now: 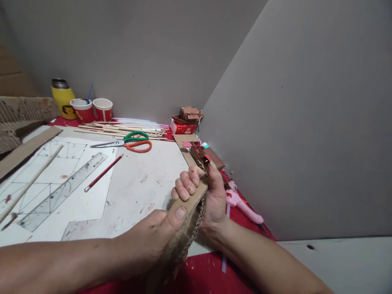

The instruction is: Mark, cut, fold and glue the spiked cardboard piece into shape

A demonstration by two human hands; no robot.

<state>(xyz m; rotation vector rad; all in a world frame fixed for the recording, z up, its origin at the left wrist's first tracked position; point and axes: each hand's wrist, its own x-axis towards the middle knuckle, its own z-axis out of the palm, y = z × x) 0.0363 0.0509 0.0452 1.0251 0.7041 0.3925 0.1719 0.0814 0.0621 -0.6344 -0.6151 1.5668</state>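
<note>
Both hands grip a folded piece of corrugated cardboard (196,194) in front of me, above the table's near edge. My left hand (156,230) is closed on its lower left part, thumb lying along the flat face. Higher up, my right hand (214,200) wraps around the piece, fingers curled over the far side and thumb pointing up. Wavy, fluted edges show on the side facing my right palm. A small red and dark item (207,158) shows by the right thumb tip; I cannot tell if it is held. The cardboard's bottom end is blurred.
Scissors (125,143), a pencil (103,173), a clear ruler (63,192) and a drawn paper (88,179) lie left. Behind are wooden sticks (119,130), paper cups (103,109) and a yellow bottle (63,100). A pink glue gun (243,206) lies right, near the grey wall (306,122).
</note>
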